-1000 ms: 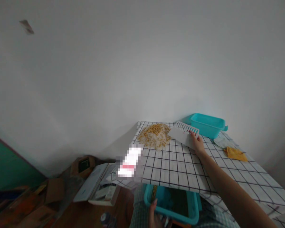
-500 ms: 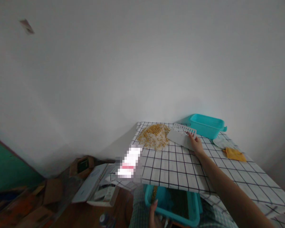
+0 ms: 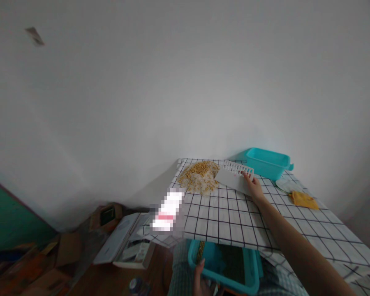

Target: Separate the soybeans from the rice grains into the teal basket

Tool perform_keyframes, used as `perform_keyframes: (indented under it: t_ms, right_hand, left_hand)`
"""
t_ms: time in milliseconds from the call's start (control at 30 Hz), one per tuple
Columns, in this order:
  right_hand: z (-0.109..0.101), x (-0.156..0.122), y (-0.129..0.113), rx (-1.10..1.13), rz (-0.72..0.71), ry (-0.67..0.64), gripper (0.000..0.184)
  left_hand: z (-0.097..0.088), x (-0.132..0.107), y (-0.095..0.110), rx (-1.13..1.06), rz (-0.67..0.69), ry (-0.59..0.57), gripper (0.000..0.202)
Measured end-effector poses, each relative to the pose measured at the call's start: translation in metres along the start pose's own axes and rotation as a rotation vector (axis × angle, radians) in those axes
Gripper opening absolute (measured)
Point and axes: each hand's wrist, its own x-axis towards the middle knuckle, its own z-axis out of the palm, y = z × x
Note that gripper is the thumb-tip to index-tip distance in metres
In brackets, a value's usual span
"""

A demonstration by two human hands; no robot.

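My right hand (image 3: 253,187) pinches the right end of a white plastic board with a slotted far edge (image 3: 232,179). The board's left corner touches or overlaps the right side of a spread heap of yellow beans and whitish grains (image 3: 200,176) on the table. Below the table's front edge, a turquoise basin (image 3: 255,269) rests on my lap. My left hand (image 3: 200,277) grips its near left rim, thumb over the top. Inside it lie dark green contents (image 3: 232,263) and, at the left, a narrow strip of yellow beans (image 3: 201,250).
Another turquoise basin (image 3: 268,162) stands at the table's back right, by a clear flat piece (image 3: 285,185) and a yellow cloth (image 3: 305,200). A blurred-out bright object (image 3: 168,209) lies on the left edge. Open boxes (image 3: 135,250) and a bottle (image 3: 137,284) are on the floor.
The white board has shifted slightly left against the heap, with my right hand still on it. My left hand and the lap basin look unchanged.
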Motion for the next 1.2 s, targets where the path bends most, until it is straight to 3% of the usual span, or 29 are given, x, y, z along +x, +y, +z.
perform_keyframes:
  t_ms: [700, 1000, 1200]
  right_hand:
    - [-0.003, 0.001, 0.002, -0.066, 0.039, 0.015, 0.056]
    - [-0.007, 0.002, 0.002, -0.099, 0.032, 0.016, 0.058]
    - [-0.014, 0.008, 0.011, -0.105, 0.000, 0.071, 0.059]
  left_hand:
    - [-0.002, 0.003, 0.000, 0.056, -0.016, -0.060, 0.046]
    - [-0.006, 0.009, 0.001, 0.054, -0.029, -0.093, 0.043]
    - [-0.003, 0.005, 0.002, 0.058, -0.020, -0.048, 0.034]
